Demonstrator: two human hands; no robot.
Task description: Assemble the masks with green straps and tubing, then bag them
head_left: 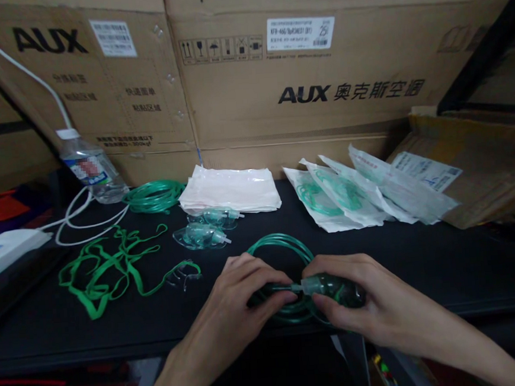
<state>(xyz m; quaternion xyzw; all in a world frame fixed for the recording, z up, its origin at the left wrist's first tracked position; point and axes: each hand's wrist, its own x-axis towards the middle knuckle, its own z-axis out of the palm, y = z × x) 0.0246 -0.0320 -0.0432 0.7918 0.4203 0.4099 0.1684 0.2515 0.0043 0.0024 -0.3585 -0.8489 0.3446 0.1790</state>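
Near the front of the black table, my left hand (pixel 251 288) pinches the end of a coiled green tube (pixel 283 238). My right hand (pixel 349 290) is closed round a clear green oxygen mask (pixel 343 288), whose pale connector (pixel 310 285) points left. Tube end and connector meet between the two hands; how far one sits inside the other I cannot tell. The coil lies behind and beneath my fingers, partly hidden. Further back are two more clear green masks (pixel 202 235). To the left lies a tangle of green elastic straps (pixel 125 266) with small clear pieces.
A stack of white bags (pixel 230 189) stands at the back, beside another green tube coil (pixel 155 196). Packed tubing bags (pixel 329 199) lean against an open carton (pixel 478 169) at right. A plastic bottle (pixel 93 170), white cable and power strip (pixel 10 251) occupy the left.
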